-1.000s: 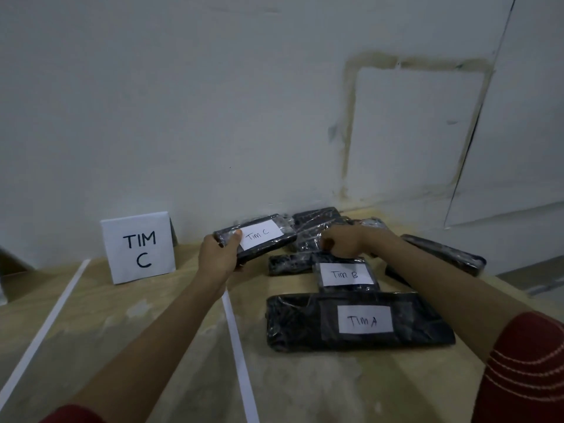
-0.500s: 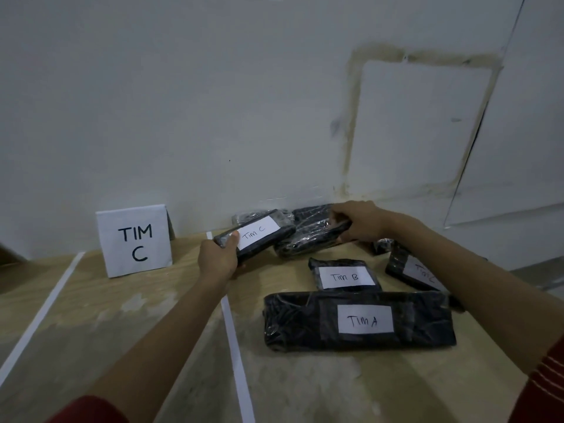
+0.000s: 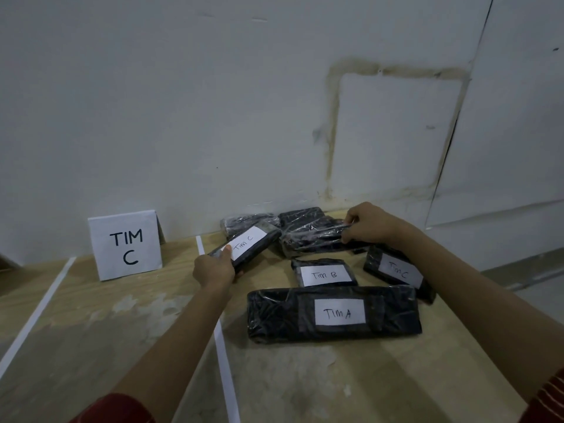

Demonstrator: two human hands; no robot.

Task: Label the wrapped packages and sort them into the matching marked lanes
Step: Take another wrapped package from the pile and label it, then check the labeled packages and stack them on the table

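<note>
My left hand [image 3: 213, 268] grips the near end of a black wrapped package labelled "Tim C" [image 3: 254, 244], thumb on its white label, lifted just right of the white tape line [image 3: 221, 346]. My right hand [image 3: 369, 222] grips the right end of a shiny wrapped package [image 3: 311, 239] near the wall. On the table lie packages labelled "Tim B" [image 3: 325, 273], "Tim A" [image 3: 334, 312] and a second "Tim C" [image 3: 396, 271]. A white "TIM C" sign [image 3: 125, 244] stands in the lane to the left.
More black wrapped packages [image 3: 302, 215] are piled against the white wall. A second tape line [image 3: 36, 312] marks the left side of the TIM C lane on the wooden table [image 3: 91, 331]. The table's right edge drops off beside my right forearm.
My right hand moved from the pile's middle to the far right end of the shiny package and took hold. The second "Tim C" package came into sight. My left hand kept its package.
</note>
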